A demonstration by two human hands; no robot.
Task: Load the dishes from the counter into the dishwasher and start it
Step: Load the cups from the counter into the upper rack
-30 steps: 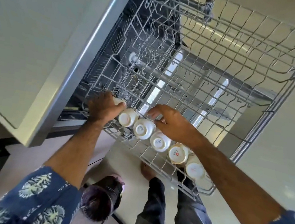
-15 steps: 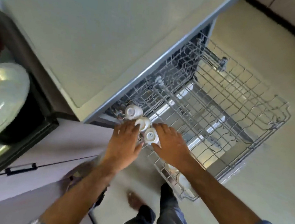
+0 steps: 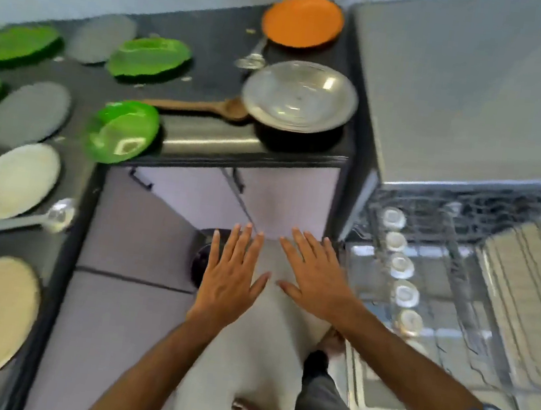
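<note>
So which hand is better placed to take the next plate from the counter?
Probably the left hand: it is open and empty, on the side of the counter where the green plate lies. The right hand is nearer the rack.

I've pulled both hands off the row of white cups (image 3: 401,267) in the pulled-out dishwasher rack (image 3: 496,300). My left hand (image 3: 231,276) and right hand (image 3: 316,275) now hover flat, fingers spread, over the floor. My view has swung left: the dark counter (image 3: 197,127) with its plates has come into sight.
</note>
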